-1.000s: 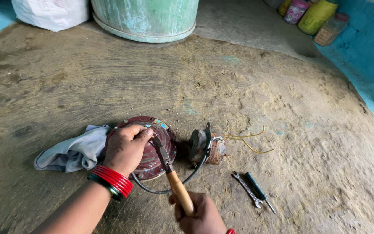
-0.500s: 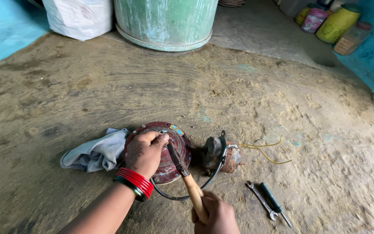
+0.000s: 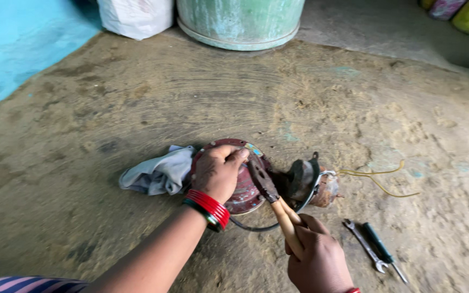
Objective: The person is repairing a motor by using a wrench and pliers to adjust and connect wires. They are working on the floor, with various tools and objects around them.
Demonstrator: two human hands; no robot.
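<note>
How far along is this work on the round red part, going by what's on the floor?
Done: a motor-like piece already lies apart from the red round housing. In hand: the left hand steadies the housing while the right hand holds wooden-handled pliers against its top. Left: the housing looks still closed; spanner and screwdriver lie unused.

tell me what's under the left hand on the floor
The left hand rests on a round dark-red metal cover. The hammer head, held by the right hand, lies on the cover beside it. What the palm covers is hidden.
</note>
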